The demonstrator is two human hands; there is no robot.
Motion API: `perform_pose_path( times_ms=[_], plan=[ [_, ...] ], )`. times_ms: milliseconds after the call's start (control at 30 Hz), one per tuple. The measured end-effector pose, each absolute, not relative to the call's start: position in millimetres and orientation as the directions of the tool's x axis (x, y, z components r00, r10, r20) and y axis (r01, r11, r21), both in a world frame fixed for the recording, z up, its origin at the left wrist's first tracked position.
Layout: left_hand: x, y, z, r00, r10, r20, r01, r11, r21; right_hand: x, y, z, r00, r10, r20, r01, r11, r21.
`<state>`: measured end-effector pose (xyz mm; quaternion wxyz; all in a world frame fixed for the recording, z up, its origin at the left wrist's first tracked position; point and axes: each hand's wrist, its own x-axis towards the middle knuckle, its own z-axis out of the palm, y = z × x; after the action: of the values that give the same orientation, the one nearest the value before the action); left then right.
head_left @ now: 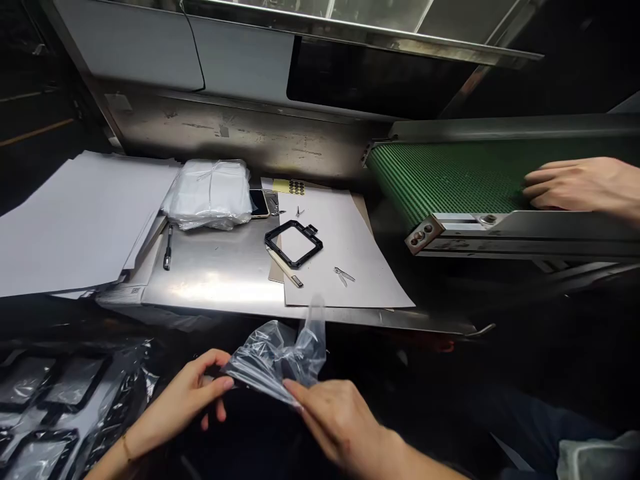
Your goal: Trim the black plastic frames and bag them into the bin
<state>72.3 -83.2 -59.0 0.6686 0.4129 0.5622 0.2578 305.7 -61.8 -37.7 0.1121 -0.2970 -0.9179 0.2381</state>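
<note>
A clear plastic bag [280,360] is stretched between my two hands, just in front of the table's near edge. My left hand [200,387] pinches its left end between thumb and fingers. At the bag's lower right edge, my right hand [340,417] grips the film. Beyond the bag, a black rectangular plastic frame [294,244] lies on a white sheet [355,233], with a pale, pen-like tool [285,267] against its near side. Small metal snips [344,275] rest to the right on that sheet.
White sheets [75,220] and a stack of clear bags [210,193] occupy the table's left side, beside a phone [259,203]. Bagged black frames [55,400] are at lower left. Another person's hand [580,187] is over the green conveyor belt [450,177].
</note>
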Motion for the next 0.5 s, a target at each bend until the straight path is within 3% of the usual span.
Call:
perform_pose_path(
  times_ms=[133,233,333,500],
  plan=[
    [67,-87,-66,0.178,0.784,-0.595,0.173,0.57,0.803,282,-89,-58,-0.898,0.441,-0.003,0.23,0.463,-0.856],
    [56,-95,-82,0.105,0.777,-0.621,0.186,0.598,0.78,259,-91,-66,-0.92,0.388,-0.061,0.186,0.293,-0.938],
    [43,-114,-97,0.026,0.747,-0.664,0.187,0.649,0.738,249,-90,-74,-0.896,0.426,-0.123,0.287,0.346,-0.893],
    [33,-155,-110,-0.07,0.653,-0.754,0.092,0.757,0.647,256,-91,-86,-0.874,0.451,-0.18,0.448,0.607,-0.656]
  ],
)
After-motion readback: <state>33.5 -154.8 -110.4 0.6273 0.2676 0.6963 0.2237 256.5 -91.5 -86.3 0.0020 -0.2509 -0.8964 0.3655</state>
